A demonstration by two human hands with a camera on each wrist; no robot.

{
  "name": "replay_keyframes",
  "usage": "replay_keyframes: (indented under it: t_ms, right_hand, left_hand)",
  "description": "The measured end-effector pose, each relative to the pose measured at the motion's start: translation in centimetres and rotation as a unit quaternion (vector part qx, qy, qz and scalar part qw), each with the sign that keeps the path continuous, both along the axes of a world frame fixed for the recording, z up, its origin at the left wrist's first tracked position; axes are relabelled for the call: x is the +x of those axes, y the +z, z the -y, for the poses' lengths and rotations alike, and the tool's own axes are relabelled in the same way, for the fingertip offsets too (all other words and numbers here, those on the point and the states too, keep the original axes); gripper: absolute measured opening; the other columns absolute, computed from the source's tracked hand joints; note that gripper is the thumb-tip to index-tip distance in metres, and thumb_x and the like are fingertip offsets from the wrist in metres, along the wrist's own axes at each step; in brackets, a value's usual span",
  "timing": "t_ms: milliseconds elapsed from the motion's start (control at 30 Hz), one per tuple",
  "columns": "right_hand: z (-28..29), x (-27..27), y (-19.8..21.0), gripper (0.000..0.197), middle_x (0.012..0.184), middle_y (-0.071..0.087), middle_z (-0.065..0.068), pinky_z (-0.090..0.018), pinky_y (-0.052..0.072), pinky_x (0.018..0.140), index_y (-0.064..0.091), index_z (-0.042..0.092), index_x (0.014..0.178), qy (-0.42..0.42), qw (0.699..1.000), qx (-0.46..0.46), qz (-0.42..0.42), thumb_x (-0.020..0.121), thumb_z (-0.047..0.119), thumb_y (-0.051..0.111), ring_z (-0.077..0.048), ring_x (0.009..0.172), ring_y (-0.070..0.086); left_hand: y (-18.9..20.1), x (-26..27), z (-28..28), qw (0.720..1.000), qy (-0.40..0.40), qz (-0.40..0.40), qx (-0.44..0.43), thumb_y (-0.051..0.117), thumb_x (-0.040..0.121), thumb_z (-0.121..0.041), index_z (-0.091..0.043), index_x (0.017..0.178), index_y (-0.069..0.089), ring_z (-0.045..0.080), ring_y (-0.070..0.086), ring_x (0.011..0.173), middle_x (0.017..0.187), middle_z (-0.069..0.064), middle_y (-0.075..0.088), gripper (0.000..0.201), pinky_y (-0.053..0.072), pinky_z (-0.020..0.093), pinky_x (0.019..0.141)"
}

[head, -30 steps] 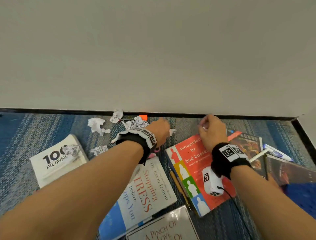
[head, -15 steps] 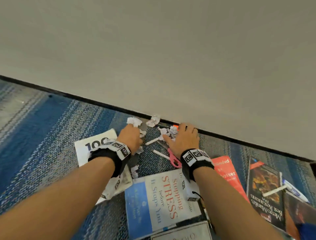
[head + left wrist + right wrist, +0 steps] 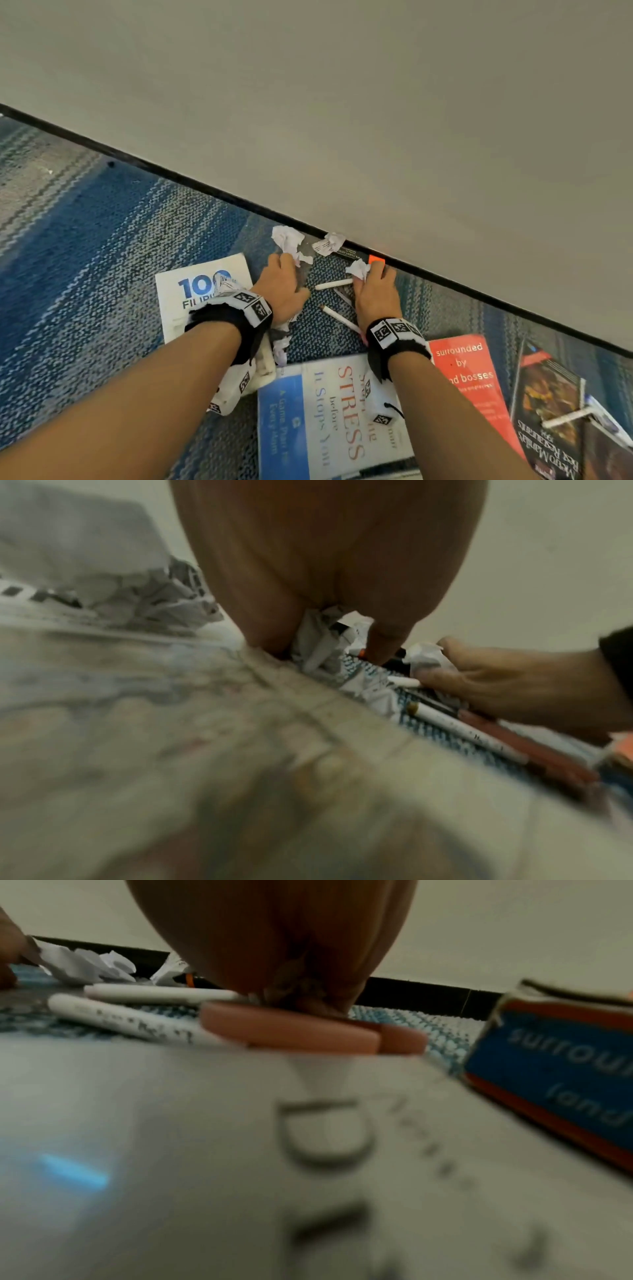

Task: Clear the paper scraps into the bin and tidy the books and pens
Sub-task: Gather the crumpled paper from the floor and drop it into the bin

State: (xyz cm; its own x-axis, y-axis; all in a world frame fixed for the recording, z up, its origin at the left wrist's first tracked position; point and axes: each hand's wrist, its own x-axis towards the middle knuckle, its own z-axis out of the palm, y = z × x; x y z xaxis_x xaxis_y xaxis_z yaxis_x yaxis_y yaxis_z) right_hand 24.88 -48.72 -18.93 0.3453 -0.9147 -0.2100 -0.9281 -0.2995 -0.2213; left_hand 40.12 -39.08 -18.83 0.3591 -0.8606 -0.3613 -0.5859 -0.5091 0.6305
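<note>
On carpet (image 3: 120,240), both hands (image 3: 284,287) clutch paper scraps (image 3: 358,269).

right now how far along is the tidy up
Early on. Nothing looks finished: no bin is in view. In hand: the left hand holds crumpled paper, and the right hand pinches another scrap. Left: loose scraps by the wall, two white pens on the carpet, and the books lying scattered.
</note>
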Motion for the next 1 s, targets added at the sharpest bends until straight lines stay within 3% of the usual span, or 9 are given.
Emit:
replay_keyframes:
  t_ms: [167, 233, 333, 433, 533, 600, 700, 867, 1000]
  right_hand:
    - [0.6, -1.7, 1.5, 0.040, 0.115, 0.056, -0.025, -0.043, 0.045, 0.080, 0.040, 0.002, 0.114, -0.022, 0.999, 0.046, -0.004, 0.087, 0.019, 0.063, -0.044, 0.102, 0.057]
    - [0.2, -2.1, 2.0, 0.030, 0.104, 0.062, -0.026, -0.040, 0.046, 0.075, 0.047, 0.002, 0.107, -0.014, 1.000, 0.024, 0.002, 0.092, 0.028, 0.053, -0.042, 0.095, 0.060]
    - [-1.2, -2.4, 2.6, 0.041, 0.091, 0.068, -0.021, -0.037, 0.042, 0.065, 0.058, 0.010, 0.096, 0.041, 0.999, -0.027, -0.013, 0.098, 0.042, 0.032, -0.039, 0.082, 0.063]
    - [-3.6, -1.8, 3.2, 0.047, 0.081, 0.067, -0.014, -0.034, 0.043, 0.064, 0.062, 0.012, 0.082, 0.113, 0.994, 0.004, 0.005, 0.098, 0.045, 0.032, -0.033, 0.074, 0.062]
    - [-6.2, -1.0, 2.8, 0.028, 0.086, 0.052, -0.004, -0.029, 0.040, 0.070, 0.056, 0.014, 0.074, 0.168, 0.980, 0.084, 0.070, 0.093, 0.032, 0.047, -0.022, 0.074, 0.053]
    - [-7.4, -0.8, 2.0, 0.008, 0.091, 0.053, -0.002, -0.028, 0.037, 0.072, 0.052, 0.016, 0.087, 0.162, 0.970, 0.148, 0.107, 0.090, 0.023, 0.051, -0.021, 0.080, 0.052]
    - [-8.4, -0.7, 1.9, 0.045, 0.108, 0.063, -0.005, -0.029, 0.040, 0.073, 0.036, 0.026, 0.131, 0.172, 0.957, 0.195, 0.128, 0.089, 0.021, 0.052, -0.025, 0.096, 0.059]
    - [-9.5, 0.4, 2.1, 0.065, 0.131, 0.054, -0.005, -0.036, 0.048, 0.082, 0.020, 0.031, 0.145, 0.286, 0.943, 0.163, 0.050, 0.090, 0.038, 0.054, -0.031, 0.110, 0.058]
    - [-9.8, 1.7, 2.4, 0.039, 0.119, 0.056, -0.007, -0.039, 0.047, 0.077, 0.039, 0.022, 0.122, 0.317, 0.942, 0.111, -0.024, 0.089, 0.036, 0.053, -0.033, 0.100, 0.059]
  left_hand:
    - [1.0, 1.1, 1.5, 0.990, 0.136, 0.010, -0.034, 0.062, 0.082, -0.056, -0.004, 0.138, 0.022, 0.038, 0.045, 0.118, 0.137, 0.020, 0.026, 0.087, 0.043, 0.044, 0.093]
    - [1.5, 1.7, 2.9, 0.990, 0.143, 0.018, -0.005, 0.064, 0.080, -0.059, -0.006, 0.142, 0.021, 0.045, 0.047, 0.118, 0.143, 0.022, 0.021, 0.092, 0.044, 0.045, 0.092]
    - [2.1, 2.4, 5.6, 0.992, 0.110, 0.032, 0.059, 0.060, 0.070, -0.075, -0.001, 0.145, 0.021, 0.046, 0.043, 0.126, 0.148, 0.024, 0.019, 0.112, 0.041, 0.046, 0.099]
    - [2.1, 1.6, 7.4, 0.988, 0.082, 0.055, 0.121, 0.053, 0.063, -0.085, 0.003, 0.147, 0.016, 0.040, 0.039, 0.128, 0.147, 0.024, 0.019, 0.128, 0.040, 0.043, 0.102]
    - [1.5, 0.7, 8.7, 0.981, 0.070, 0.117, 0.137, 0.050, 0.080, -0.071, -0.001, 0.137, 0.032, 0.029, 0.038, 0.114, 0.135, 0.017, 0.031, 0.093, 0.040, 0.034, 0.089]
    - [1.4, 1.0, 8.8, 0.980, 0.073, 0.115, 0.145, 0.051, 0.092, -0.048, -0.003, 0.137, 0.034, 0.030, 0.042, 0.120, 0.138, 0.016, 0.031, 0.066, 0.041, 0.034, 0.093]
    - [1.6, 2.3, 7.9, 0.985, 0.028, 0.104, 0.131, 0.043, 0.100, -0.013, 0.000, 0.135, 0.037, 0.038, 0.049, 0.119, 0.143, 0.020, 0.029, 0.037, 0.042, 0.039, 0.095]
    - [2.9, 4.6, 6.1, 0.989, -0.076, 0.082, 0.094, 0.046, 0.098, -0.017, -0.004, 0.117, 0.051, 0.036, 0.058, 0.103, 0.123, 0.018, 0.054, 0.024, 0.041, 0.037, 0.073]
    - [4.2, 4.9, 4.3, 0.992, -0.072, 0.100, 0.018, 0.050, 0.092, -0.022, -0.009, 0.087, 0.047, 0.033, 0.057, 0.086, 0.105, 0.018, 0.061, 0.014, 0.039, 0.033, 0.065]
